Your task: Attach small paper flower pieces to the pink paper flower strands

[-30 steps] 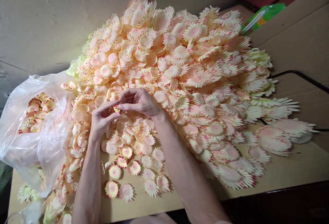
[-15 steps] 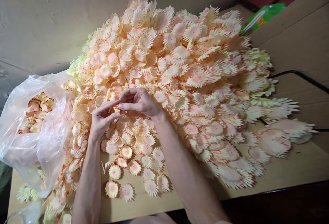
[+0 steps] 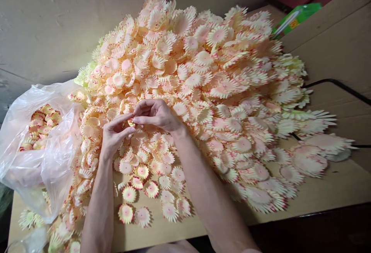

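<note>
Between my hands is a small cream flower-shaped petal piece with red-tinted edges, mostly covered by fingers. My left hand pinches it from the left, thumb below and fingers above. From the right, the thumb and fingertips of my right hand close on the same piece. Right behind and around both hands rises a big heap of similar petal pieces, cream with pink centres. Several loose ones, such as a red-edged petal piece, lie flat on the table between my forearms.
A translucent plastic bag at the left holds darker red-edged petal pieces. The wooden table has its front edge near me. Cardboard, a black cable and a green packet are at the right. A wall stands behind.
</note>
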